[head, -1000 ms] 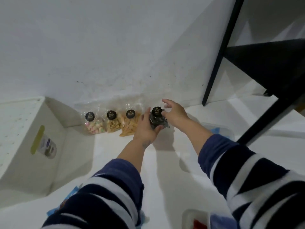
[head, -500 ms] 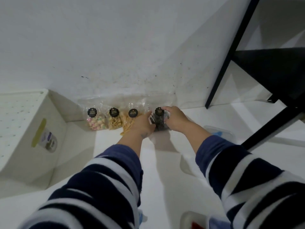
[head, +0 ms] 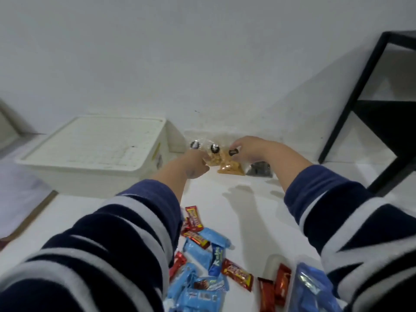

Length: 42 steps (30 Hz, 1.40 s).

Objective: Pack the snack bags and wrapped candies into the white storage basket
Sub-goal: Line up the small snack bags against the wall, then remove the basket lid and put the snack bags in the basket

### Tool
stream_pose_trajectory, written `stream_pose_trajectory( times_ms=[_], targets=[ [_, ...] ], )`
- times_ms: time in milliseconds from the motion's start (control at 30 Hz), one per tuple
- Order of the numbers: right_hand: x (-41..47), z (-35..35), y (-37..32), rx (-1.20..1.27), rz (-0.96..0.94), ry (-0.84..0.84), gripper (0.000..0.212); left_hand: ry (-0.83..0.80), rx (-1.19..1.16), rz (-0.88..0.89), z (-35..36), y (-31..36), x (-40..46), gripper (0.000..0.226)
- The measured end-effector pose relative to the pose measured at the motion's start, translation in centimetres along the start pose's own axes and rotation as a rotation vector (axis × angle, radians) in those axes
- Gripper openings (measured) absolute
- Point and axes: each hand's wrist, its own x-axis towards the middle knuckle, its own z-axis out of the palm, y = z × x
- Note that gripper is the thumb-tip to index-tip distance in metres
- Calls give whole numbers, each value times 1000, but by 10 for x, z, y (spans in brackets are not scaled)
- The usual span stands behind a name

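Reaching toward the wall, both hands work among a row of clear snack bags with round black labels; the right hand (head: 248, 147) pinches the top of the orange-snack bag (head: 230, 168) at its label; the left hand (head: 195, 164) has fingers at the neighbouring bag of pale nuts (head: 213, 157), though I cannot tell whether it grips; a dark-filled bag (head: 258, 170) lies just right; the white storage basket (head: 94, 152) sits upside down at left; red and blue wrapped candies (head: 202, 257) lie scattered near the striped sleeves (head: 126, 239)
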Motion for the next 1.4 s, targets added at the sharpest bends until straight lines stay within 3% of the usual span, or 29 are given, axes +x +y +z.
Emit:
stream_pose_trajectory(
  times_ms=[267, 467, 567, 700, 833, 933, 1033, 1133, 1400],
  targets=[
    [19, 14, -110, 18, -74, -20, 48, 158, -92, -154, -80, -121, -48, 38],
    [63, 53, -181, 69, 19, -26, 49, 194, -1, -201, -116, -241, -41, 40],
    [106, 78, -227, 168, 87, 59, 52, 230, 22, -257, -140, -323, -23, 48],
    [120, 94, -224, 211, 194, 217, 53, 279, 52, -307, -150, -361, -16, 57],
    [152, 110, -247, 183, 291, 240, 74, 173, 113, -440, -165, -415, 6, 84],
    [170, 114, -255, 135, 345, 284, 85, 101, 81, -457, -175, -433, 26, 115],
    [179, 119, -262, 126, 380, 293, 89, 54, 36, -468, -182, -442, 37, 128],
    [185, 119, -266, 142, 398, 314, 90, 56, 9, -467, -182, -448, 41, 125],
    [182, 104, -277, 207, 429, 350, 90, 288, -164, -412, -182, -449, 36, 115]
  ],
)
